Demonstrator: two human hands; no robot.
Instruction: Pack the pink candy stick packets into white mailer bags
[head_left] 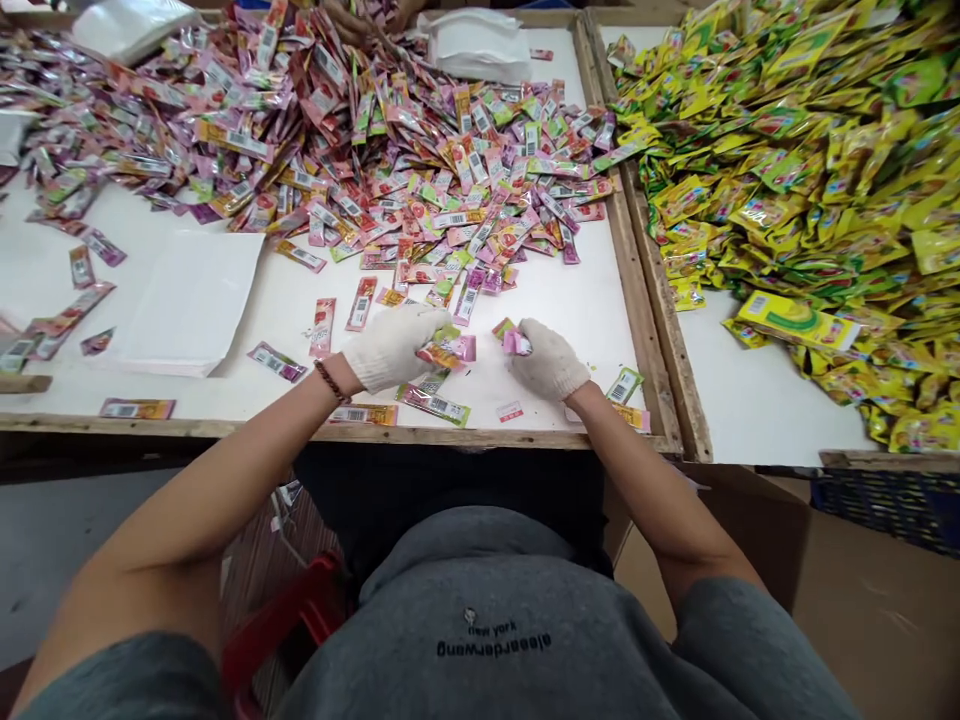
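Note:
My left hand, in a white knit glove with a beaded bracelet at the wrist, is closed on several small stick packets, orange, green and pink. To its right, my right hand, also gloved, pinches pink and green packets. A gap separates the two hands, both low over the white table. Under my left hand lie a green packet and an orange one. Between the hands, near the front edge, is a small red-and-white slip.
A big pile of stick packets covers the table's back. White bags are stacked at left and at the back. Beyond a wooden divider lies a heap of yellow packets. Another person's hands reach in. Below is a red stool.

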